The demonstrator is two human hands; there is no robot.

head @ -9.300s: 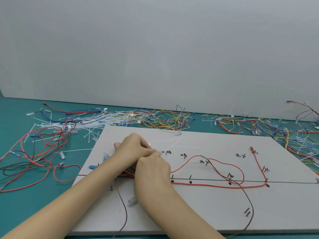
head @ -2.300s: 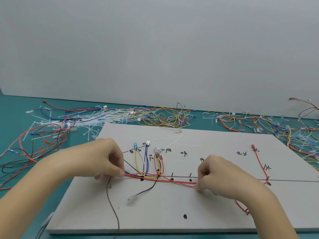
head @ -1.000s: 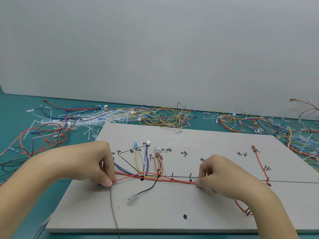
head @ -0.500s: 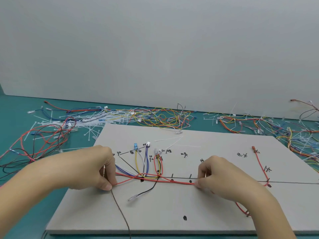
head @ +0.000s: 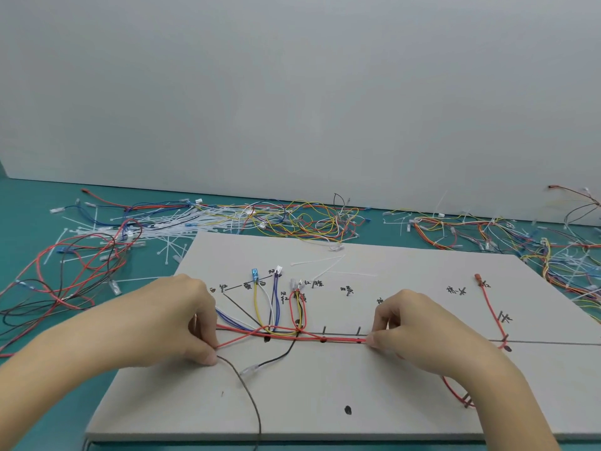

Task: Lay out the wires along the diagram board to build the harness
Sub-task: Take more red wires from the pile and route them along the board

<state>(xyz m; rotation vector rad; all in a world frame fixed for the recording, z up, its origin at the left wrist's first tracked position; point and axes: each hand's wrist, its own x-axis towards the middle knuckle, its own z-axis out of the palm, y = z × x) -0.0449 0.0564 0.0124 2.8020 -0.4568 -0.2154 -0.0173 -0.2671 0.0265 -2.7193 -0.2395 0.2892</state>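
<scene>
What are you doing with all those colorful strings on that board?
Those are wires. A person is building a wire harness on a gray diagram board. The left hand and the right hand each pinch the red wires, holding them stretched along the black line drawn across the board. Yellow, white and blue wires already branch up to labeled spots. A black wire lies loose just below the line. Heaps of spare wires wait on the green table behind.
</scene>
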